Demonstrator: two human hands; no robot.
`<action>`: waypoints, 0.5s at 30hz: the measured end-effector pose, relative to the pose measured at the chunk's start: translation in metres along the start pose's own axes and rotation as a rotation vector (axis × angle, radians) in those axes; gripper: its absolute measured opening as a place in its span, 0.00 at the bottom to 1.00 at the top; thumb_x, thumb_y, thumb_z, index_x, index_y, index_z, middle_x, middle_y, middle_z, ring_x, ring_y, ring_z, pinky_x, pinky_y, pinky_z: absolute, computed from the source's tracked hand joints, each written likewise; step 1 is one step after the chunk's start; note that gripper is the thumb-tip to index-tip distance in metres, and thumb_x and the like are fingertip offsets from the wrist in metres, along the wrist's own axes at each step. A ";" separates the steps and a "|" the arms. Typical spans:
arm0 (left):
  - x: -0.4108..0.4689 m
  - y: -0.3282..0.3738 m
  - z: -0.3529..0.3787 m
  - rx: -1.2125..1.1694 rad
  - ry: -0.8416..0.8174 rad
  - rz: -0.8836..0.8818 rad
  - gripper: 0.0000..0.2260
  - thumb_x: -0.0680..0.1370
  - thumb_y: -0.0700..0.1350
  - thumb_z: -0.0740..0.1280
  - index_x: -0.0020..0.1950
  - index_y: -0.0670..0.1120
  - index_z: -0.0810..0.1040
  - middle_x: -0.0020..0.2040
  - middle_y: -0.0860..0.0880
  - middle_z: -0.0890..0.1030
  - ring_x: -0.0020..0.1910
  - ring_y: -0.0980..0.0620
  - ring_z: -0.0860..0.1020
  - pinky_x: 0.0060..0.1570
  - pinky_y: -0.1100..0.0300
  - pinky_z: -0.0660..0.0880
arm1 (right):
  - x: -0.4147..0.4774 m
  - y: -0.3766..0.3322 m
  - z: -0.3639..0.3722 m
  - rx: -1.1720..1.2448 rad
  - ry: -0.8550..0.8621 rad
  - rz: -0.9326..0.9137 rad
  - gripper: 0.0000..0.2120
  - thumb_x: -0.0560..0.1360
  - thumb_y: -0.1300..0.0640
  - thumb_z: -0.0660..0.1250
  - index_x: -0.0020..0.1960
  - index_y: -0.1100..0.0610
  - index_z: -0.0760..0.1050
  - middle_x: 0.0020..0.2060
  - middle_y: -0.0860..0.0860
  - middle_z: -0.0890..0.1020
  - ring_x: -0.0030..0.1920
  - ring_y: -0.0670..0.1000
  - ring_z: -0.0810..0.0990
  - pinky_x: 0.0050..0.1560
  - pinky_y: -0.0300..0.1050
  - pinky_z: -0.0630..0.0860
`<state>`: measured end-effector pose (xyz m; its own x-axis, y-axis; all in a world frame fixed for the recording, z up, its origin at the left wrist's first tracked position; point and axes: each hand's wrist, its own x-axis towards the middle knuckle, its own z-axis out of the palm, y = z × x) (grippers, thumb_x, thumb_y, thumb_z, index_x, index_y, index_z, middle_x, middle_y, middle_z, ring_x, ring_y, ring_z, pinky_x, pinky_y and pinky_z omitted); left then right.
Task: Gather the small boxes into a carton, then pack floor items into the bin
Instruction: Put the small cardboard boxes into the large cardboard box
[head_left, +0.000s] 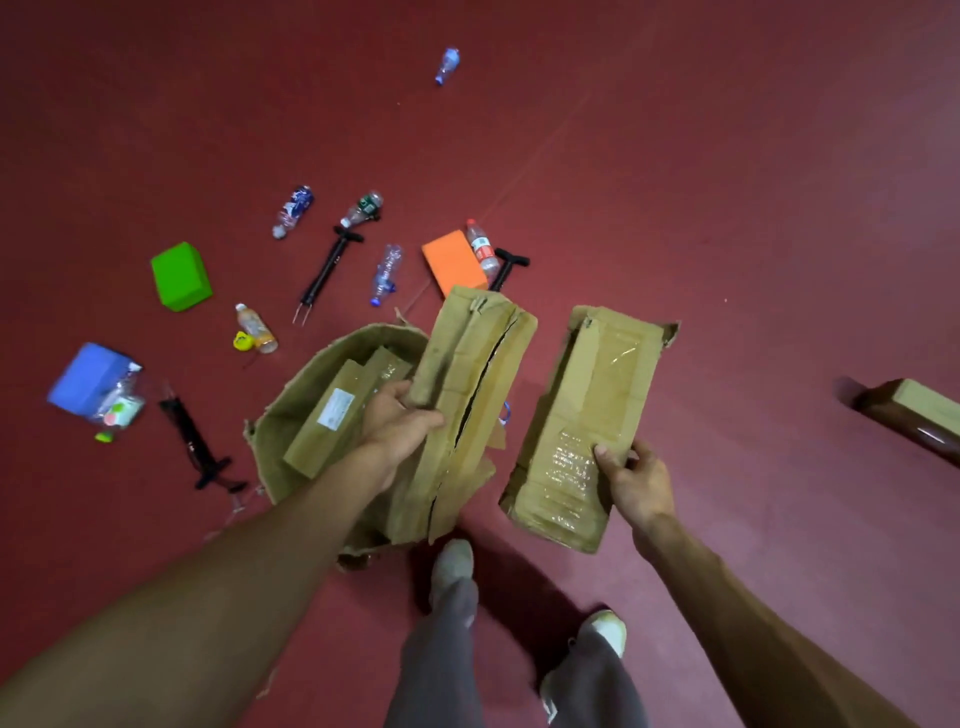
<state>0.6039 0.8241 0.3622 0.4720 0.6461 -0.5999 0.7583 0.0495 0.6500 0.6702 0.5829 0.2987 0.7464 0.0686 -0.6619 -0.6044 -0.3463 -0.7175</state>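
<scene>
Hands apart: left hand (397, 415) grips torn brown cardboard box (478, 374), right hand (636, 483) grips taped brown cardboard box (587, 415). Open brown carton (283, 410) sits left, nearest left hand.

No text is coming through legibly; the white label (336, 409) on a small box (311, 447) is showing only blurred print.

Sports hall, red court floor (727, 182)

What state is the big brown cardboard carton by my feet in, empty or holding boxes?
Holding boxes: two flat cardboard boxes lie inside the open brown cardboard carton. The left hand grips a torn cardboard box.
</scene>
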 end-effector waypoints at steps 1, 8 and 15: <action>0.007 -0.008 -0.016 0.018 -0.011 -0.011 0.20 0.68 0.36 0.74 0.57 0.45 0.75 0.43 0.54 0.79 0.40 0.61 0.75 0.35 0.67 0.68 | -0.006 0.004 0.017 0.002 -0.006 0.002 0.12 0.75 0.57 0.69 0.58 0.55 0.75 0.49 0.54 0.83 0.50 0.56 0.82 0.54 0.54 0.79; 0.089 -0.060 -0.116 0.079 0.021 -0.073 0.29 0.66 0.39 0.78 0.66 0.44 0.74 0.51 0.50 0.78 0.44 0.54 0.75 0.43 0.64 0.70 | -0.010 0.031 0.159 -0.023 -0.020 0.111 0.12 0.74 0.57 0.69 0.57 0.59 0.76 0.49 0.56 0.84 0.49 0.56 0.83 0.53 0.54 0.80; 0.147 -0.091 -0.182 0.080 0.059 -0.107 0.28 0.69 0.35 0.75 0.67 0.43 0.72 0.49 0.49 0.76 0.48 0.51 0.76 0.44 0.62 0.69 | 0.000 0.043 0.272 -0.036 -0.043 0.163 0.12 0.75 0.55 0.68 0.57 0.58 0.72 0.50 0.55 0.82 0.50 0.56 0.81 0.54 0.58 0.79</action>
<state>0.5226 1.0533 0.2996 0.3608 0.6839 -0.6341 0.8378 0.0612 0.5426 0.5682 0.8227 0.2091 0.6264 0.0483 -0.7780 -0.7054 -0.3895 -0.5922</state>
